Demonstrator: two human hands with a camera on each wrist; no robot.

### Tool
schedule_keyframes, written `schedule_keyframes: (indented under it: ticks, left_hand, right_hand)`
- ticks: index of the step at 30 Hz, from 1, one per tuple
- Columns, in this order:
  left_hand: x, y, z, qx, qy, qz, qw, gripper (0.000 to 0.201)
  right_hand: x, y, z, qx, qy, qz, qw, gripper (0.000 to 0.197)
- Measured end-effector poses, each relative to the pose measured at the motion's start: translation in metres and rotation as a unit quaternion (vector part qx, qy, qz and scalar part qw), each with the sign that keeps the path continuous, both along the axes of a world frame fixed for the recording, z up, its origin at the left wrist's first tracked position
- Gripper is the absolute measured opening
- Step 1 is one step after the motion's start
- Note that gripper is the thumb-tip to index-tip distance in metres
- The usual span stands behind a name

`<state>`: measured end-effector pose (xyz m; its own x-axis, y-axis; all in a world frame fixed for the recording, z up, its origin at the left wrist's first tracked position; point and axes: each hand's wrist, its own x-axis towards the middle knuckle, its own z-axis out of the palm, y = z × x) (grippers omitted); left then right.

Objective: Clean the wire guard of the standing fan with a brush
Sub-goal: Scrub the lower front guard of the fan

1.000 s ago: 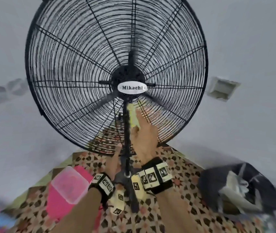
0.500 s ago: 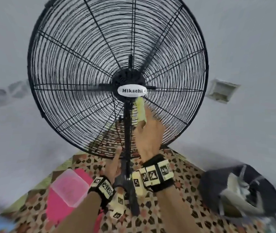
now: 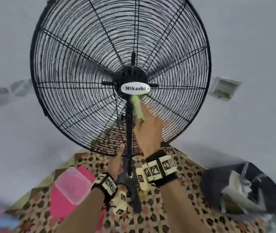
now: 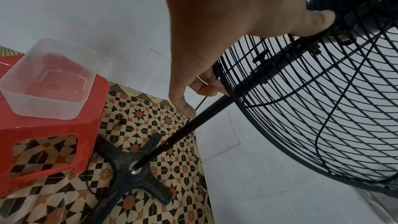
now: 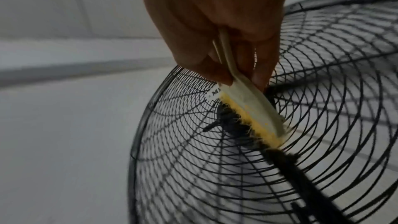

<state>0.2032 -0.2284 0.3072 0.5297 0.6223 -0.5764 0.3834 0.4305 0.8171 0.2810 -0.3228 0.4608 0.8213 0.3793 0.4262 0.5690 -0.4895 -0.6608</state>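
at the fan's hub, the right hand (image 5: pixel 215 23) grips a brush (image 5: pixel 249 113), bristles pressed against the wire guard (image 3: pixel 83 64). the left hand (image 4: pixel 226 31) clasps the guard's lower rim, likely steadying it.

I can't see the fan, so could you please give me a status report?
Right hand grips brush, bristles on guard by the hub. Left hand holds guard's lower rim. Nothing in the way.

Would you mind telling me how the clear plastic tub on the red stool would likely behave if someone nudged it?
The clear plastic tub looks thin-walled and empty, so probably light and easily slid. It sits on the smooth top of the red stool, near its edge, so a push might send it off. Its broad, low shape suggests sliding rather than tipping.
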Motion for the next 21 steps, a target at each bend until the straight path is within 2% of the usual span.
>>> schedule_keyframes:
  ticks: [2, 4, 7, 10, 11, 13, 14, 15, 17, 18, 21]
  left_hand:
    - [0.0, -0.001, 0.002, -0.014, 0.009, 0.001, 1.0, 0.089]
    - [-0.001, 0.0, 0.003, -0.006, 0.029, 0.008, 1.0, 0.097]
    - [-0.002, -0.003, 0.011, 0.01, 0.021, 0.003, 1.0, 0.076]
    - [-0.013, -0.008, 0.028, 0.028, 0.004, -0.055, 0.998, 0.052]
    - [-0.019, -0.013, 0.042, 0.042, -0.013, -0.094, 0.995, 0.063]
    - [-0.029, -0.017, 0.056, 0.059, -0.026, -0.146, 0.987, 0.103]
    - [-0.03, -0.016, 0.053, 0.066, -0.021, -0.146, 0.987, 0.11]
    - [-0.031, -0.01, 0.045, 0.081, -0.028, -0.139, 0.987, 0.109]
    - [-0.04, -0.005, 0.04, 0.093, -0.049, -0.128, 0.986, 0.086]
    - [-0.038, -0.002, 0.035, 0.1, -0.028, -0.107, 0.989, 0.081]
    - [-0.032, 0.009, 0.033, 0.168, 0.003, -0.191, 0.967, 0.116]
  right_hand:
    - [0.004, -0.001, 0.003, 0.029, 0.008, 0.031, 0.999, 0.066]
    - [0.01, -0.003, 0.004, 0.057, 0.0, -0.003, 0.998, 0.067]
    - [0.005, -0.004, 0.003, 0.018, -0.037, -0.049, 0.998, 0.067]
    - [-0.002, 0.001, -0.002, 0.008, -0.041, 0.01, 0.999, 0.064]
    - [-0.002, 0.001, -0.003, 0.011, -0.036, 0.028, 0.999, 0.063]
    - [-0.003, -0.003, -0.001, 0.019, -0.047, 0.014, 0.999, 0.062]
    - [-0.004, -0.004, 0.0, 0.031, -0.051, -0.003, 0.998, 0.061]
    - [-0.004, -0.005, 0.003, 0.048, -0.05, -0.015, 0.997, 0.061]
    - [-0.004, -0.002, 0.003, 0.052, -0.047, -0.025, 0.997, 0.062]
    - [-0.004, 0.001, 0.002, 0.033, -0.046, -0.021, 0.998, 0.062]
    - [-0.006, 0.008, 0.0, -0.026, -0.062, 0.032, 0.997, 0.063]
